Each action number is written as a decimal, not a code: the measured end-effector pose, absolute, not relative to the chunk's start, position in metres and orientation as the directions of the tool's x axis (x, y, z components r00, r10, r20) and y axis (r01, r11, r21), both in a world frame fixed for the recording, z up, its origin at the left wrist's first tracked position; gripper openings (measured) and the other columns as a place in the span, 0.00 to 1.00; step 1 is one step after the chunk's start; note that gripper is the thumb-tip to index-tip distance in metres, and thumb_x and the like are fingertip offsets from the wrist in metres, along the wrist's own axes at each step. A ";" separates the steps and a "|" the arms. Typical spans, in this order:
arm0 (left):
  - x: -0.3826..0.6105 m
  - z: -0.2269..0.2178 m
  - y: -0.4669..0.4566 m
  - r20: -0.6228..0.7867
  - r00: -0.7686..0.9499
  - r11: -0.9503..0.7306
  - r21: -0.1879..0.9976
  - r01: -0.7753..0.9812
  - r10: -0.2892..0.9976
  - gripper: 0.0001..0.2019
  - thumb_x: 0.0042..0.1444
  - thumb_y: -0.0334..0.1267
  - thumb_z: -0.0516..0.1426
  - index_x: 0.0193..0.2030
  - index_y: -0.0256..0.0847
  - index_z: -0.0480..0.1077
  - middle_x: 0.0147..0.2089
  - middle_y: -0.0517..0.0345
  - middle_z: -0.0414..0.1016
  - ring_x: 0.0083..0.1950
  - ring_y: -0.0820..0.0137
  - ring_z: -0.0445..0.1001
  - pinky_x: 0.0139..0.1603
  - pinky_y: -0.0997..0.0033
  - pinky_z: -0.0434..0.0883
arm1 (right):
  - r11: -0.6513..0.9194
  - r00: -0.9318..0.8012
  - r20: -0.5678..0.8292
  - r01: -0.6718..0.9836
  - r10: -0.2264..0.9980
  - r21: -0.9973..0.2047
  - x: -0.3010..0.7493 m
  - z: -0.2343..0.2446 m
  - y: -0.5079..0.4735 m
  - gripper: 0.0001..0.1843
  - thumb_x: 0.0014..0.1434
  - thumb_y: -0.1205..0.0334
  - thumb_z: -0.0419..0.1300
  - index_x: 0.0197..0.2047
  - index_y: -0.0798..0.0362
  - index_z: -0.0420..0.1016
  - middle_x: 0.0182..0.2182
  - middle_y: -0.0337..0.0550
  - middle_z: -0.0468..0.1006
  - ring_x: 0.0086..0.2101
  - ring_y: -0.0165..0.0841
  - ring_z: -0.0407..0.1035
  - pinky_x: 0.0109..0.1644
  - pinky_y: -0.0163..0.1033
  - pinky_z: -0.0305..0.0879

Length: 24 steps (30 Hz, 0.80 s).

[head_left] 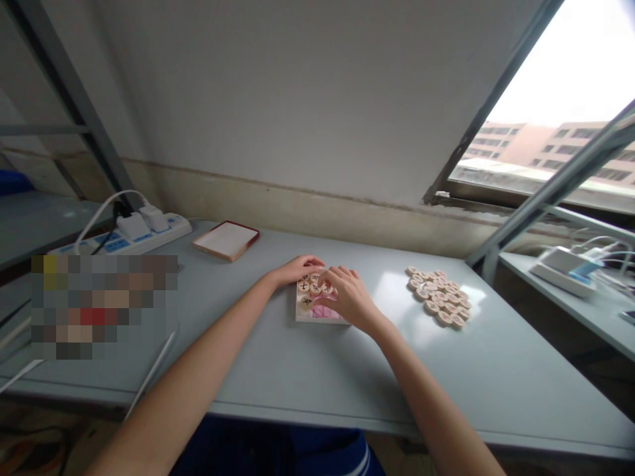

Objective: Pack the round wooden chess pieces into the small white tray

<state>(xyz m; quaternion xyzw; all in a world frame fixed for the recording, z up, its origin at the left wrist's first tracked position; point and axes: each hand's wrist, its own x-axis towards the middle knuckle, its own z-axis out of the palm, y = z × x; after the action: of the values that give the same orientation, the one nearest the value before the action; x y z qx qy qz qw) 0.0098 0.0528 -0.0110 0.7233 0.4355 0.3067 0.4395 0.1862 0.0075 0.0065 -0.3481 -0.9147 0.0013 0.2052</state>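
Note:
A small shallow box with a pink-patterned bottom lies in front of me, with several round wooden xiangqi pieces inside, along its left and far sides. My left hand is at the box's far left corner, its fingers curled along the far edge. Over the right part of the box is my right hand, thumb and fingers bent round a xiangqi piece at the pieces' edge. Its palm and fingers hide the box's far right corner. To the right, a loose cluster of pale xiangqi pieces lies on the desk.
A shallow lid with a white inside and reddish rim lies at the back left of the grey desk. A power strip with plugs stands beyond it. A blurred-out patch covers the left side. Metal frame bars rise at right.

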 end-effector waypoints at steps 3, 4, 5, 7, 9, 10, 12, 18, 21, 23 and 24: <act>0.010 -0.011 0.053 0.052 0.422 -0.228 0.898 0.378 0.905 0.16 0.52 0.41 0.52 0.44 0.33 0.67 0.45 0.52 0.71 0.47 0.68 0.67 0.48 0.70 0.63 | 0.788 -0.724 0.320 0.593 0.611 -0.163 0.186 0.007 0.006 0.07 0.52 0.55 0.59 0.32 0.49 0.73 0.31 0.39 0.73 0.38 0.33 0.64 0.42 0.38 0.51; 0.010 -0.011 0.053 0.049 0.419 -0.225 0.896 0.382 0.907 0.16 0.52 0.41 0.52 0.44 0.33 0.67 0.46 0.51 0.71 0.47 0.67 0.67 0.48 0.70 0.63 | 0.801 -0.743 0.304 0.572 0.597 -0.175 0.186 0.007 0.005 0.07 0.54 0.56 0.58 0.31 0.48 0.74 0.31 0.38 0.73 0.39 0.32 0.64 0.42 0.38 0.51; 0.010 -0.011 0.053 0.047 0.417 -0.224 0.895 0.387 0.908 0.17 0.52 0.41 0.52 0.44 0.32 0.67 0.46 0.50 0.71 0.47 0.67 0.67 0.48 0.70 0.63 | 0.812 -0.758 0.293 0.552 0.583 -0.188 0.185 0.006 0.005 0.06 0.54 0.56 0.58 0.32 0.48 0.75 0.31 0.38 0.74 0.39 0.32 0.64 0.44 0.38 0.50; 0.010 -0.011 0.053 0.046 0.415 -0.223 0.894 0.388 0.908 0.17 0.51 0.41 0.52 0.44 0.31 0.67 0.46 0.49 0.70 0.47 0.67 0.67 0.48 0.69 0.63 | 0.826 -0.777 0.281 0.521 0.563 -0.213 0.184 0.004 0.005 0.06 0.54 0.57 0.58 0.34 0.46 0.75 0.33 0.39 0.74 0.40 0.32 0.65 0.46 0.39 0.50; 0.010 -0.013 0.054 0.047 0.417 -0.219 0.901 0.375 0.908 0.17 0.51 0.42 0.52 0.44 0.31 0.67 0.46 0.49 0.70 0.47 0.66 0.67 0.48 0.69 0.64 | 0.834 -0.788 0.278 0.499 0.550 -0.235 0.184 0.001 0.006 0.07 0.53 0.58 0.59 0.36 0.45 0.75 0.34 0.38 0.75 0.40 0.32 0.65 0.47 0.39 0.50; 0.010 -0.014 0.055 0.048 0.419 -0.217 0.905 0.365 0.907 0.18 0.51 0.42 0.52 0.44 0.32 0.67 0.46 0.49 0.71 0.47 0.66 0.68 0.47 0.69 0.64 | 0.835 -0.790 0.278 0.493 0.547 -0.244 0.184 0.001 0.006 0.07 0.53 0.58 0.59 0.37 0.45 0.74 0.35 0.38 0.75 0.40 0.32 0.65 0.47 0.39 0.50; 0.010 -0.016 0.056 0.051 0.424 -0.214 0.913 0.347 0.904 0.18 0.51 0.42 0.52 0.44 0.32 0.67 0.46 0.48 0.70 0.46 0.66 0.68 0.47 0.69 0.65 | 0.835 -0.788 0.283 0.488 0.547 -0.256 0.184 0.000 0.006 0.07 0.53 0.59 0.60 0.37 0.45 0.74 0.36 0.37 0.75 0.41 0.32 0.65 0.47 0.39 0.50; 0.009 -0.021 0.059 0.059 0.428 -0.223 0.911 0.346 0.902 0.18 0.51 0.42 0.53 0.44 0.32 0.67 0.46 0.48 0.70 0.46 0.67 0.68 0.47 0.69 0.65 | 0.773 -0.705 0.319 0.595 0.633 -0.219 0.188 0.009 0.006 0.07 0.56 0.58 0.55 0.34 0.46 0.74 0.33 0.37 0.76 0.36 0.31 0.65 0.44 0.39 0.50; 0.008 -0.023 0.061 0.061 0.427 -0.222 0.914 0.340 0.902 0.17 0.51 0.42 0.53 0.44 0.32 0.67 0.46 0.48 0.70 0.46 0.68 0.68 0.46 0.70 0.65 | 0.593 -0.480 0.425 0.783 0.767 -0.186 0.197 0.012 0.014 0.09 0.57 0.57 0.52 0.34 0.46 0.74 0.32 0.40 0.75 0.36 0.34 0.64 0.45 0.42 0.49; 0.008 -0.026 0.062 0.052 0.428 -0.208 0.922 0.327 0.902 0.17 0.51 0.42 0.53 0.44 0.33 0.67 0.46 0.49 0.70 0.46 0.68 0.68 0.45 0.71 0.66 | 0.405 -0.258 0.518 0.893 0.816 -0.194 0.210 0.009 0.024 0.12 0.57 0.58 0.50 0.41 0.46 0.72 0.37 0.43 0.73 0.40 0.38 0.62 0.47 0.47 0.48; 0.007 -0.026 0.063 0.045 0.430 -0.199 0.926 0.321 0.902 0.17 0.51 0.42 0.53 0.44 0.34 0.67 0.45 0.50 0.71 0.45 0.68 0.69 0.44 0.71 0.66 | 0.303 -0.153 0.550 0.933 0.821 -0.192 0.219 0.006 0.030 0.15 0.57 0.59 0.49 0.46 0.47 0.69 0.41 0.46 0.72 0.43 0.40 0.61 0.49 0.49 0.47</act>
<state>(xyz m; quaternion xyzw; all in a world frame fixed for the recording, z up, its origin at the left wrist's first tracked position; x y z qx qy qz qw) 0.0074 0.0627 -0.0265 0.7079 0.4320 0.3139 0.4623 0.2191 0.0295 0.0058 -0.5825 -0.7530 -0.0968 0.2903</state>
